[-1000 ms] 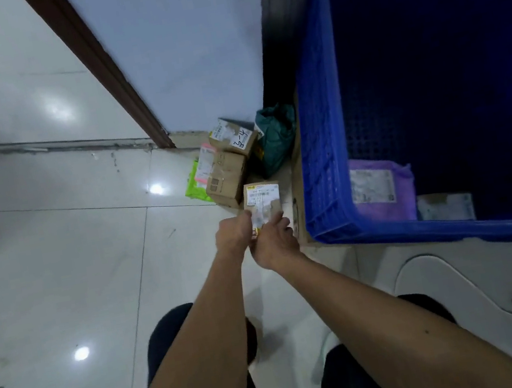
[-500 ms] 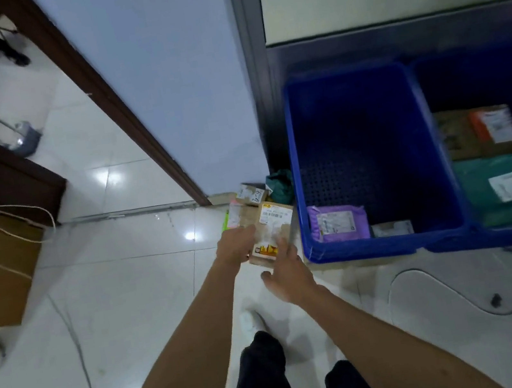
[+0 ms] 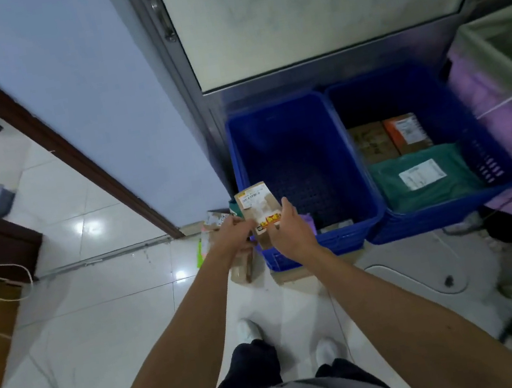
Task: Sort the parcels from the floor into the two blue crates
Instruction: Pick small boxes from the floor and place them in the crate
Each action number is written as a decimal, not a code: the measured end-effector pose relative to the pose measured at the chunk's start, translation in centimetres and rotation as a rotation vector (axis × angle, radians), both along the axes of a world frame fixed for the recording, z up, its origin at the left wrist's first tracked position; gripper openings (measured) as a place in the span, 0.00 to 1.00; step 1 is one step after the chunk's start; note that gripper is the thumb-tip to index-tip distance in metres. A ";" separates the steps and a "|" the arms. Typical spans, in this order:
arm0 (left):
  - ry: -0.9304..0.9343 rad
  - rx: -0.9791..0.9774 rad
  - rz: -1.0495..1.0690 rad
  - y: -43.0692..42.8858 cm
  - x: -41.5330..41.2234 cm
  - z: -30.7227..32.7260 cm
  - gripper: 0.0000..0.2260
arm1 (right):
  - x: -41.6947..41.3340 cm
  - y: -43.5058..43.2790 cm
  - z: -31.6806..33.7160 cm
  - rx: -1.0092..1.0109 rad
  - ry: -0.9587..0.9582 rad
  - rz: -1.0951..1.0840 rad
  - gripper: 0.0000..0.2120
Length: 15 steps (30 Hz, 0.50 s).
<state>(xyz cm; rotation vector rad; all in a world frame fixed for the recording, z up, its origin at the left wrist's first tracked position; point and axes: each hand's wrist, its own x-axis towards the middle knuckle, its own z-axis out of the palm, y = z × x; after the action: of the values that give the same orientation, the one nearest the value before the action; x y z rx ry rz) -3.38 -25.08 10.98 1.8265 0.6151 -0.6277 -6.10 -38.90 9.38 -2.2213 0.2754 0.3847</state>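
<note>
White tiled floor [image 3: 100, 321] is well below the small cardboard parcel [image 3: 258, 205] now, lifted off the pile [image 3: 216, 222] and gripped by left hand [image 3: 233, 236] and right hand [image 3: 289, 229] over the left blue crate [image 3: 311, 250], at its near-left corner, seemingly ready to drop in.

The room is dim and evenly lit, with a cool blue cast. Overhead light leaves small white glare spots on the glossy floor [image 3: 76, 325] at centre left of the frame. The insides of the left crate [image 3: 289, 140] and the right crate [image 3: 492, 154] sink into deep shadow. The wide lens bows the door frame [image 3: 71, 150] in the upper left. Motion blur softens the label on the parcel [image 3: 259, 210], and the lower right corner is heavily smeared.
</note>
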 end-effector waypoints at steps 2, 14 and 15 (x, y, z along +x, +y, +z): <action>0.009 -0.023 -0.017 -1.4 0.5 -0.4 0.12 | 0.1 -1.7 0.1 0.020 -0.005 -0.031 0.32; 0.089 -0.288 -0.092 -5.8 6.3 -4.7 0.21 | 3.9 -9.0 -0.3 0.048 0.052 -0.082 0.28; 0.094 -0.294 -0.118 -5.9 7.2 -4.9 0.23 | 4.6 -9.3 -0.4 0.050 0.069 -0.089 0.28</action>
<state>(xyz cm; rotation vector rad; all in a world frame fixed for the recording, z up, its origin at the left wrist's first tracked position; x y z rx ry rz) 3.79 -30.95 6.06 1.5720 0.4517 -0.8408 -1.46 -48.22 8.99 -2.1415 0.3961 0.4153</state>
